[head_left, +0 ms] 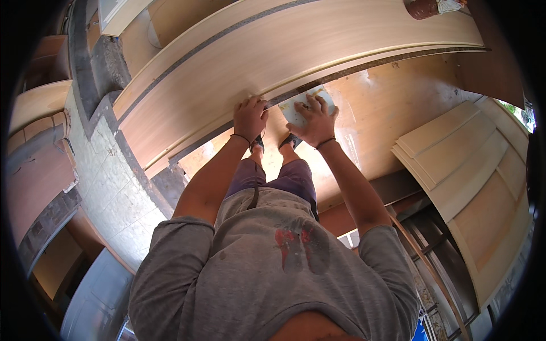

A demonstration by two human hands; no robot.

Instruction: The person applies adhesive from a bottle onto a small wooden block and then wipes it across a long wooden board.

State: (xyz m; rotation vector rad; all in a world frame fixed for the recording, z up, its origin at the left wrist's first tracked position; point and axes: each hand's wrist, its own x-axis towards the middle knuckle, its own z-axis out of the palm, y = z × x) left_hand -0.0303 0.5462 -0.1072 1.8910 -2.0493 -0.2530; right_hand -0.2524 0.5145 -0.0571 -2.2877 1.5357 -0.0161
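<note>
A long, light wooden panel point(227, 74) with a dark stripe stretches across the space in front of me. My left hand point(250, 118) is at its near edge, fingers curled over the edge and thumb toward me. Just to the right, my right hand point(314, 120) grips a pale bluish, stained flat sheet point(290, 113) from above, its bent fingers and thumb around the sheet. The hand covers much of the sheet, so its exact kind is unclear. A small dark spot beside my left fingertips is too small to identify.
Below the panel lies a brown wooden board point(392, 108). Stacked light panels point(460, 165) lean at the right. A reddish-brown container point(422, 8) stands on the panel's far right. Grey tiled floor point(108, 165) and more wooden pieces point(40, 170) are at the left.
</note>
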